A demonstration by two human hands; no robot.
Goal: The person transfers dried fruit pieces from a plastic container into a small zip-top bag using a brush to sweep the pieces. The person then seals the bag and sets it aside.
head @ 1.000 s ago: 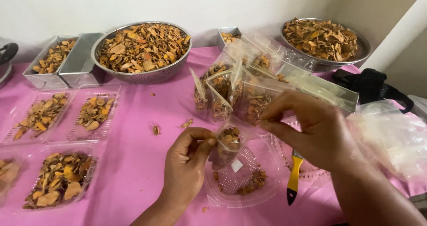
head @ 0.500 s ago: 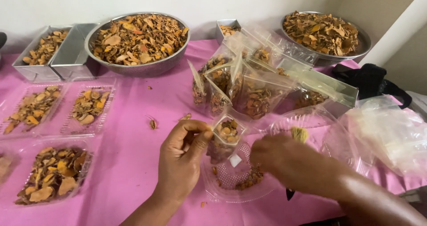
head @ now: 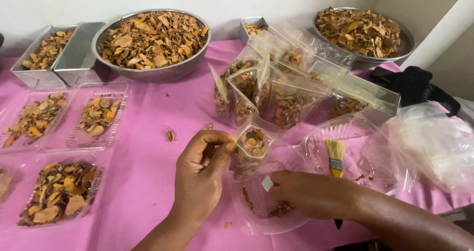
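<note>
My left hand (head: 200,174) pinches the rim of a small clear pouch (head: 249,150) filled with dried orange-brown slices, holding it upright above a clear plastic clamshell tray (head: 261,216). My right hand (head: 308,194) reaches down into that tray, fingers curled toward the few dried slices (head: 281,210) left on its floor. Whether it holds any slices is hidden. A yellow-handled brush (head: 335,157) lies just beyond my right hand, partly covered by it.
Several filled clear pouches (head: 276,93) stand behind the tray. Two metal bowls of dried slices (head: 153,36) (head: 363,31) and metal tins (head: 47,53) sit at the back. Clamshell trays of slices (head: 59,192) (head: 96,115) lie at left. Empty bags (head: 434,142) pile at right on the pink tablecloth (head: 148,167).
My right hand has dropped from above the pouch down into the clamshell tray. My left hand keeps holding the pouch in about the same place.
</note>
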